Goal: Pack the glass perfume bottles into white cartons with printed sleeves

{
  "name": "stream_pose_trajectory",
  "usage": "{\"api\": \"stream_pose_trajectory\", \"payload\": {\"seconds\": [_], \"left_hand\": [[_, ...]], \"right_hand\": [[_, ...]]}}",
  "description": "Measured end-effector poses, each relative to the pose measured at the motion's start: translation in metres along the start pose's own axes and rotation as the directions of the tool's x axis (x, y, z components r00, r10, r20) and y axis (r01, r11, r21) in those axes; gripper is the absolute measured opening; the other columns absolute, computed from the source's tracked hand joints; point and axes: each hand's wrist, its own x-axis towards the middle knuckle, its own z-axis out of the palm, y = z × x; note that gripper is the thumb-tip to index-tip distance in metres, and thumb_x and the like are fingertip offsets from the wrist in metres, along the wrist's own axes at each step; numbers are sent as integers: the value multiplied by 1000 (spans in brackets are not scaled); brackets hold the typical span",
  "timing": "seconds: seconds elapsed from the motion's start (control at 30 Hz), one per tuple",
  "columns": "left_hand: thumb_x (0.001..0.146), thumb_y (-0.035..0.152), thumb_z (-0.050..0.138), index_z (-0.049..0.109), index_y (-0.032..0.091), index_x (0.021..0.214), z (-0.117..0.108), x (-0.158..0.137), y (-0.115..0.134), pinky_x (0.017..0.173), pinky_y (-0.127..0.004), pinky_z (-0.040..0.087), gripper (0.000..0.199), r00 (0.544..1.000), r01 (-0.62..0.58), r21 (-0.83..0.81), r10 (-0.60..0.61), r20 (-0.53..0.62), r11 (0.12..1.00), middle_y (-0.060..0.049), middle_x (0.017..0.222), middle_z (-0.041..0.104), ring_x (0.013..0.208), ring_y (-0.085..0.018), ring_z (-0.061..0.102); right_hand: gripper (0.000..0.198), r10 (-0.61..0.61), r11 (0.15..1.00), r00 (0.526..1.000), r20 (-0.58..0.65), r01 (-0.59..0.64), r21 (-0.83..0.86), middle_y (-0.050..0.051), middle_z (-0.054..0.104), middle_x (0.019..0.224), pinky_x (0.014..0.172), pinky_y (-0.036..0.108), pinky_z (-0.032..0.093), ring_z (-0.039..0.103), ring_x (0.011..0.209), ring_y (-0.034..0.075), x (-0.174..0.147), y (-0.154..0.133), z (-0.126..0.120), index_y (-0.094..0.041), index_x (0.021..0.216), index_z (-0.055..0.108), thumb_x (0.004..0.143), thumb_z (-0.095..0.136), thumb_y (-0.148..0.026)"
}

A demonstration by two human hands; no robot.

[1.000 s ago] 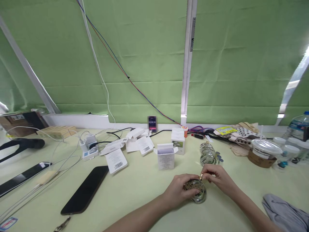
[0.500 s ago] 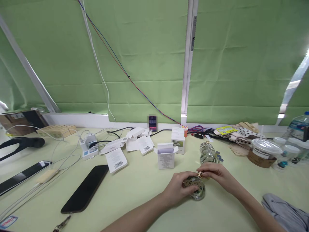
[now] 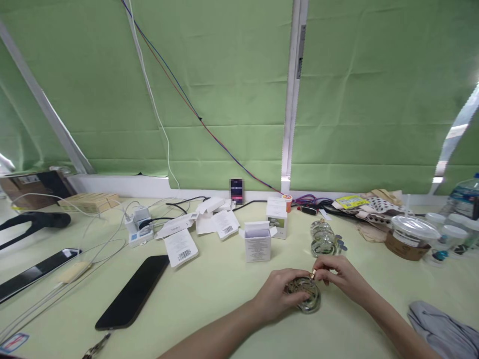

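My left hand is closed round a clear, round glass bottle that lies low over the table. At its far end sits a small gold fitting, where the fingertips of my right hand are pinched. Whether they grip the fitting itself or a small piece on it is too small to tell. Beyond my hands, several similar round glass bottles with gold tops stand in a row. Small dark grey discs lie beside them.
An opened white box stands before another white box. Flattened white cartons, a black phone and cables lie leftward. Rightward are a lidded takeaway bowl, small jars and grey cloth.
My right hand has shifted slightly right and down at the bottle's neck, its fingers more curled. The gold fitting now leans more to the right. My left hand keeps its hold.
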Motion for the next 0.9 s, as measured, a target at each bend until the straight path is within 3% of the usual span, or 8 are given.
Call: {"api": "stream_pose_trajectory", "payload": {"seconds": [0.13, 0.3, 0.43, 0.6, 0.9], "left_hand": [[79, 31, 69, 64, 23, 119, 0, 1, 0, 94, -29, 46, 41, 1000, 6, -31, -6, -8, 999, -5, 115, 69, 101, -21, 64], [78, 31, 70, 65, 22, 118, 1, 2, -1, 95, -30, 46, 41, 999, 14, -67, -16, -31, 998, -5, 115, 69, 102, -22, 64], [77, 31, 70, 65, 22, 117, 2, 2, -1, 92, -29, 47, 41, 998, 36, -74, -39, -39, 997, -4, 113, 70, 100, -22, 64], [78, 30, 71, 65, 22, 117, 2, 2, -3, 92, -28, 47, 41, 999, 0, -108, -4, -36, 994, -4, 113, 70, 99, -21, 64], [77, 28, 71, 65, 23, 117, 2, 3, -4, 89, -27, 47, 41, 999, 1, -122, -5, -35, 993, -4, 112, 70, 99, -21, 64]], "right_hand": [[29, -13, 999, 1000, -5, 13, -35, 1, 61, 60, 53, 26, 44, 55, 54, 15, 0, 7, 1, -22, 71, 67, 87, 55, -43], [33, -9, 995, 999, -43, 13, 98, 4, 67, 74, 57, 29, 49, 61, 60, 17, 0, 9, -3, -22, 100, 68, 92, 45, -44], [20, -35, 997, 999, -35, 37, 71, 4, 71, 80, 66, 30, 51, 66, 69, 19, 0, 5, -6, -24, 90, 72, 88, 54, -34], [15, 35, 991, 999, -17, -32, 133, 2, 70, 70, 59, 29, 52, 65, 60, 18, 0, 8, -2, -23, 85, 71, 84, 60, -32], [24, 32, 997, 999, 5, -32, 71, -1, 59, 59, 52, 25, 44, 56, 53, 14, -1, 7, 4, -21, 73, 59, 89, 53, -37]]}}
